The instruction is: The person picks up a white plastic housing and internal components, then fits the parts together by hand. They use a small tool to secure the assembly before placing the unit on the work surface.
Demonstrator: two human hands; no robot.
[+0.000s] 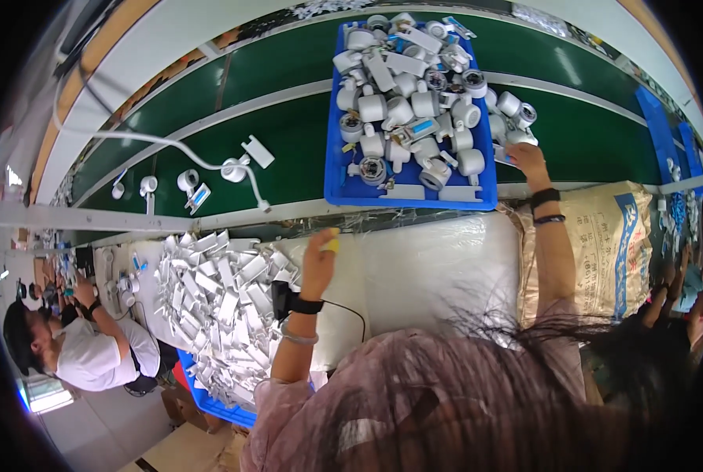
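We see white parts (509,103) on a green bench (595,153) beside a blue tray (332,169). The right hand (527,157) meets them; the left hand (318,258) hangs above plastic sheeting (446,271); we cannot tell either grip. Leftward, a co-worker (103,354).

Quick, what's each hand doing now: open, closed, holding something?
Left hand: near the blue tray; whether open or holding anything can't be told.
Right hand: at white parts beside that tray; its grip can't be told.
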